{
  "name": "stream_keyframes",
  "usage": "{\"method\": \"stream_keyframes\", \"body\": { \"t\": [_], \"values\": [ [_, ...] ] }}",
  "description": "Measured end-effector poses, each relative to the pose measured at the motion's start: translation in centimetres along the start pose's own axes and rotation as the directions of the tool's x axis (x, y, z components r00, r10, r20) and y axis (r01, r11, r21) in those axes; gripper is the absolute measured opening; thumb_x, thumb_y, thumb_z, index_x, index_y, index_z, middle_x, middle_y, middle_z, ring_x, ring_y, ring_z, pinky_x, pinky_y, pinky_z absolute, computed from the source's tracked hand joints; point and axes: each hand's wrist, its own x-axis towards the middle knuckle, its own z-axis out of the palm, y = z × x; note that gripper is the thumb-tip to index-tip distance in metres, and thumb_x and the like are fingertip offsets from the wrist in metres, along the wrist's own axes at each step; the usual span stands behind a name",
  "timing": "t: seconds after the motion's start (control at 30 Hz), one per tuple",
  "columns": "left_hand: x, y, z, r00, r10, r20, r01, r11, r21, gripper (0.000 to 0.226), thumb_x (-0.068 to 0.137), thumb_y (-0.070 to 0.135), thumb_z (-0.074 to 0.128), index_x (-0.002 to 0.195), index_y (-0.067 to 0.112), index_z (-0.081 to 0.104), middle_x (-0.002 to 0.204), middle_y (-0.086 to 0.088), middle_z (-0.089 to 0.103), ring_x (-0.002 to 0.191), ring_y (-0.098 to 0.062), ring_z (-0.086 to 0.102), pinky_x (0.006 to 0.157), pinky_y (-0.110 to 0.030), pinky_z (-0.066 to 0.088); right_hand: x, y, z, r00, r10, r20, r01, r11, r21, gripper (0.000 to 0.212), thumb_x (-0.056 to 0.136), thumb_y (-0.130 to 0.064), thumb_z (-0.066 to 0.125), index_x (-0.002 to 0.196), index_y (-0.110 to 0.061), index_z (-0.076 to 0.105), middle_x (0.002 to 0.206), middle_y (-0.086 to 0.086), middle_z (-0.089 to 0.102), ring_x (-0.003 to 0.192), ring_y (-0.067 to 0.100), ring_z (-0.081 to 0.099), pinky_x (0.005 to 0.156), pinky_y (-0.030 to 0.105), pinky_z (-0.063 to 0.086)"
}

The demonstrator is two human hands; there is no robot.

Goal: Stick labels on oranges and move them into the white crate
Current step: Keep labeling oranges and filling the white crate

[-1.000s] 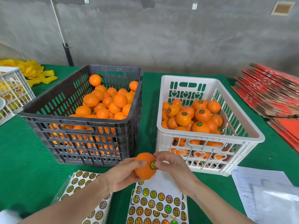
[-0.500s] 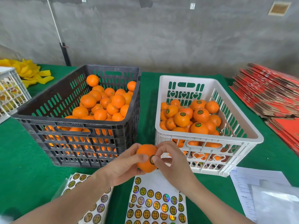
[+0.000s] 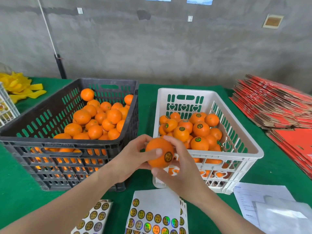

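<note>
Both my hands hold one orange [image 3: 156, 149] in front of the white crate's near-left corner. A round gold label [image 3: 168, 157] sits stuck on its right side. My left hand [image 3: 130, 159] grips the orange from the left, thumb across its front. My right hand [image 3: 179, 171] wraps round it from the right and below. The white crate [image 3: 243, 141] holds several labelled oranges [image 3: 199, 129]. The black crate [image 3: 22, 125] to the left holds several unlabelled oranges [image 3: 99, 119]. Sheets of round labels [image 3: 152, 217] lie on the table under my forearms.
A green cloth [image 3: 16, 191] covers the table. Red flat cartons [image 3: 273, 105] are stacked at the right. White papers [image 3: 270, 205] lie at the near right. Yellow packing material [image 3: 18, 85] and a white basket [image 3: 6, 107] sit at the far left. A grey wall stands behind.
The orange has risen and moved right toward the white crate. My right hand shifted from pressing the label to wrapping round the orange. The camera tilted up.
</note>
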Motion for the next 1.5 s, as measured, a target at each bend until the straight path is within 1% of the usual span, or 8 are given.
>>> {"method": "stream_keyframes", "body": {
  "t": [0.27, 0.47, 0.7, 0.93, 1.07, 1.2, 1.4, 1.5],
  "values": [
    [10.0, 2.2, 2.2, 0.969, 0.125, -0.211, -0.072, 0.968, 0.242, 0.027, 0.102, 0.020, 0.036, 0.117, 0.009, 0.057, 0.101, -0.012, 0.064, 0.083, -0.019, 0.065, 0.077, -0.030, 0.055, 10.4, 3.1, -5.8, 0.960, 0.003, -0.282, -0.056, 0.982, -0.179, 0.060, 0.068, -0.012, 0.076, 0.118, -0.025, 0.047, 0.118, -0.005, 0.048, 0.109, 0.012, 0.045, 0.090, 0.027, 0.041],
    [13.8, -2.4, 1.4, 0.954, 0.299, 0.038, -0.139, 0.325, 0.935, 0.024, 0.094, 0.013, 0.051, 0.114, 0.015, 0.063, 0.119, -0.004, 0.059, 0.109, -0.019, 0.055, 0.090, -0.020, 0.037, 21.2, 10.8, -9.9, 0.876, 0.278, -0.394, -0.366, 0.916, -0.167, 0.067, 0.074, -0.013, 0.071, 0.132, -0.015, 0.038, 0.124, 0.010, 0.050, 0.106, 0.024, 0.051, 0.080, 0.031, 0.043],
    [14.2, -2.9, 0.9, 0.941, 0.335, 0.054, -0.179, 0.357, 0.917, 0.017, 0.090, 0.018, 0.057, 0.103, 0.018, 0.068, 0.108, 0.000, 0.063, 0.097, -0.016, 0.057, 0.090, -0.032, 0.045, 26.4, 18.9, -7.0, 0.929, 0.362, 0.072, -0.239, 0.739, -0.630, 0.056, 0.080, -0.009, 0.062, 0.132, -0.012, 0.043, 0.131, 0.016, 0.049, 0.114, 0.032, 0.050, 0.088, 0.034, 0.041],
    [14.1, -2.6, 1.2, 0.942, 0.330, 0.052, -0.179, 0.366, 0.913, 0.017, 0.090, 0.014, 0.057, 0.103, 0.013, 0.068, 0.103, -0.004, 0.062, 0.093, -0.022, 0.057, 0.085, -0.033, 0.047, 27.0, 19.4, -5.1, 0.831, 0.543, 0.124, -0.209, 0.511, -0.834, 0.042, 0.092, -0.010, 0.042, 0.134, -0.015, 0.049, 0.137, 0.013, 0.049, 0.118, 0.030, 0.049, 0.095, 0.037, 0.041],
    [13.8, -2.3, 1.4, 0.946, 0.321, 0.038, -0.155, 0.349, 0.924, 0.017, 0.089, 0.014, 0.056, 0.102, 0.013, 0.067, 0.103, -0.005, 0.062, 0.093, -0.022, 0.056, 0.084, -0.031, 0.045, 25.7, 15.8, -3.5, 0.956, 0.275, -0.105, -0.266, 0.656, -0.706, 0.038, 0.089, -0.008, 0.046, 0.126, -0.012, 0.055, 0.132, 0.013, 0.052, 0.120, 0.030, 0.049, 0.099, 0.041, 0.042],
    [13.3, -1.4, 1.4, 0.944, 0.330, -0.013, -0.125, 0.396, 0.910, 0.019, 0.088, 0.009, 0.055, 0.102, 0.002, 0.066, 0.112, -0.012, 0.058, 0.099, -0.026, 0.054, 0.088, -0.031, 0.042, 23.0, 9.3, -0.7, 0.976, -0.081, -0.200, -0.015, 0.899, -0.438, 0.027, 0.093, -0.009, 0.050, 0.118, -0.006, 0.060, 0.123, 0.011, 0.060, 0.114, 0.023, 0.053, 0.096, 0.028, 0.038],
    [9.7, 3.1, -3.3, 0.941, 0.306, 0.148, -0.233, 0.264, 0.936, 0.020, 0.089, 0.019, 0.056, 0.081, 0.009, 0.071, 0.088, -0.005, 0.069, 0.082, -0.022, 0.061, 0.076, -0.036, 0.050, 17.9, 3.2, 1.1, 0.932, -0.269, -0.242, 0.198, 0.939, -0.281, 0.017, 0.092, -0.006, 0.051, 0.094, -0.003, 0.068, 0.093, 0.007, 0.068, 0.083, 0.012, 0.056, 0.075, 0.022, 0.045],
    [9.4, 5.8, -10.3, 0.900, 0.435, -0.029, -0.085, 0.239, 0.967, 0.015, 0.088, 0.016, 0.057, 0.083, 0.014, 0.070, 0.087, -0.002, 0.069, 0.081, -0.022, 0.062, 0.077, -0.038, 0.051, 16.7, 1.2, 3.9, 0.949, -0.300, -0.098, 0.255, 0.911, -0.324, 0.014, 0.090, -0.004, 0.054, 0.096, -0.002, 0.066, 0.094, 0.010, 0.067, 0.084, 0.019, 0.057, 0.076, 0.028, 0.044]
  ]
}}
